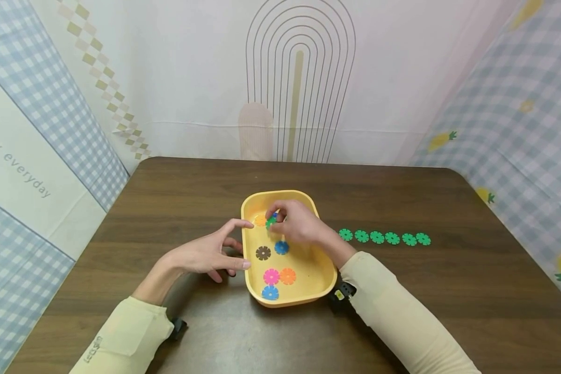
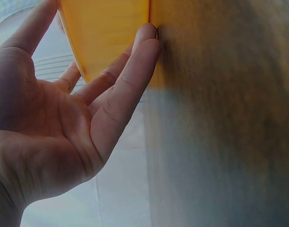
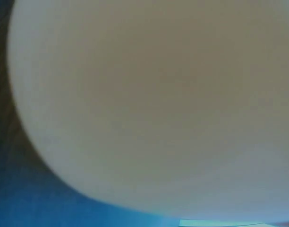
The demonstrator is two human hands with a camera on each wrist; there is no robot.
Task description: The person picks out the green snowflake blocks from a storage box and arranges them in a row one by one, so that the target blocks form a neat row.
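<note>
A yellow tray stands on the table, holding several notched plastic discs. Inside its far part, my right hand pinches a green notched disc between thumb and fingers. A dark blue piece shows right by those fingertips; whether it is held too I cannot tell. At the tray's left side my left hand rests with spread, loosely bent fingers, index and thumb tips at the rim. The left wrist view shows this hand with fingertips against the tray's outer wall. A blurred pale surface fills the right wrist view.
A row of several green discs lies on the wooden table right of the tray. Inside the tray are a brown disc, blue discs, a pink disc and orange discs. Patterned cloths hang around the table.
</note>
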